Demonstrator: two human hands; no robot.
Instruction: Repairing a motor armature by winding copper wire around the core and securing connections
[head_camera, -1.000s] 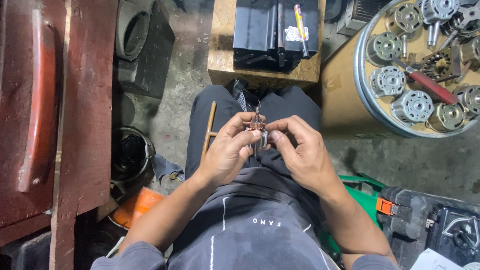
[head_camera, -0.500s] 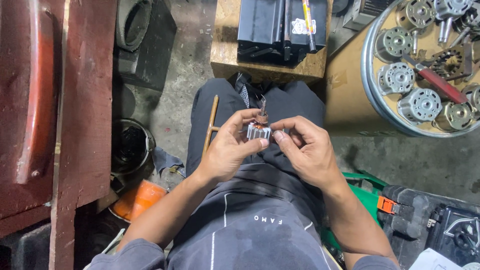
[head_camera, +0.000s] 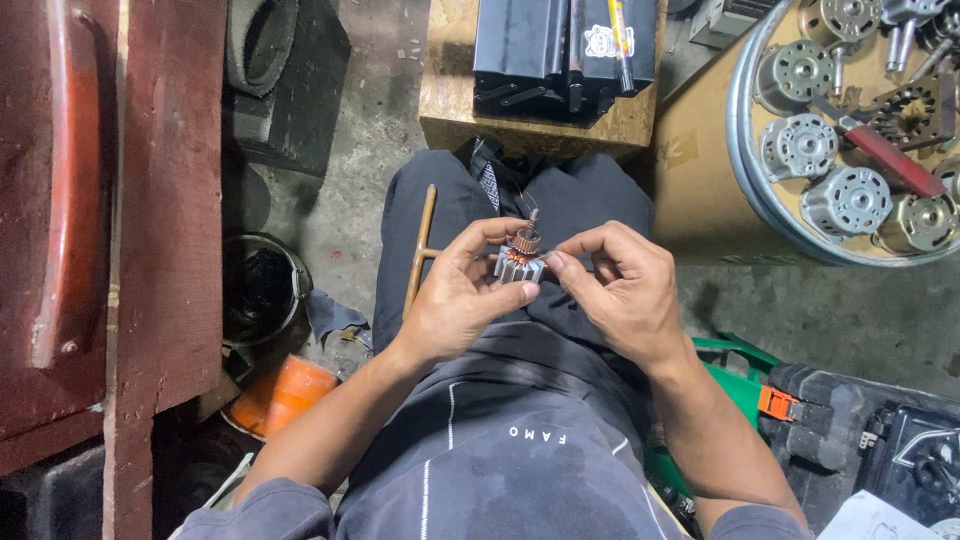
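Presently: motor armature (head_camera: 520, 262) gripped by left hand (head_camera: 462, 300) over lap | right hand (head_camera: 617, 290) pinched at its laminated edge | step judged: winding inspection | next: steady rotation required.

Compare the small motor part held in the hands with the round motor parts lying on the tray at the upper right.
The held motor part is small, with slotted metal fins and a copper-coloured collar on a thin shaft; the tray motors are wider, disc-shaped housings with holes around the face.
The held part is gripped between the left hand and right hand above the lap; the tray motors lie flat, untouched.
Both are grey metal and round.
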